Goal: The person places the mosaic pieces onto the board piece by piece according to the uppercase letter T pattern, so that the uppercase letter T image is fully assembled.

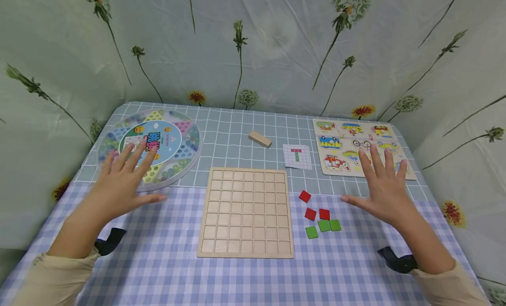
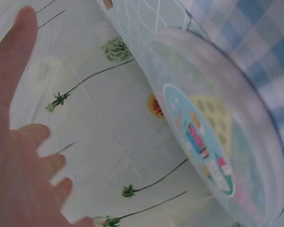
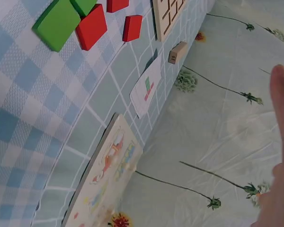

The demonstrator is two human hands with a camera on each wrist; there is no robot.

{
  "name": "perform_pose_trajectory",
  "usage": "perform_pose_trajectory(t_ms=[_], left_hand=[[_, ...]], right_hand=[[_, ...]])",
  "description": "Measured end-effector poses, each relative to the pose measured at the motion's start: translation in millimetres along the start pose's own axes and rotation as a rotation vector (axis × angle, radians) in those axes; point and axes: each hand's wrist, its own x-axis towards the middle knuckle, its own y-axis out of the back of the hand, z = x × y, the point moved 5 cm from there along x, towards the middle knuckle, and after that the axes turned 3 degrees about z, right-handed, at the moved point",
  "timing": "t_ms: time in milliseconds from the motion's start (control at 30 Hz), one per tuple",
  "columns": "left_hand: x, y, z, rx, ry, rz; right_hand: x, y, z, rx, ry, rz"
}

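My left hand (image 1: 122,187) is held over the left of the table with fingers spread, nothing in it. Behind its fingertips in the head view lies a round Chinese checkers set (image 1: 189,121) in a clear case. On the right, my right hand (image 1: 385,191) is likewise spread and holds nothing; its fingers overlap a wooden vehicle puzzle (image 1: 330,143). Between the hands lies a square wooden grid board (image 1: 248,213) with bare cells. Beside its right edge are several loose square tiles, red (image 1: 310,214) and green (image 1: 312,232).
Behind the board lie a small wooden block (image 1: 259,139) and a paper card (image 1: 298,157) with a red and green T pattern on a grid. A checked cloth (image 1: 166,262) covers the table's front part. Hanging fabric (image 1: 276,46) with dandelion prints closes off the back and sides.
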Motion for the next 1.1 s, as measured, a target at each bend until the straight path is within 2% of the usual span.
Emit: perform_pose_trajectory(t_ms=[167,333,500,667,867,1100], left_hand=[[-0.1,-9.0,16.6,-0.120,-0.120,0.132],[0.0,-29.4,37.6,-0.256,-0.140,0.148],[0.7,-55.1,57.4,-0.382,-0.108,0.047],[1.2,-78.8,70.0,-0.510,-0.046,-0.070],[2.3,-94.2,77.9,-0.619,-0.039,-0.121],[0.0,-105.5,81.4,-0.705,-0.012,-0.181]], right_hand=[[4.2,0,-10,0.207,0.058,0.108],[7.0,-12,-24,0.391,0.059,0.150],[7.4,-31,-38,0.466,0.073,0.169],[4.8,-55,-46,0.519,0.064,0.167],[3.4,-86,-50,0.574,-0.006,0.106],[4.3,-110,-50,0.655,-0.081,0.004]])
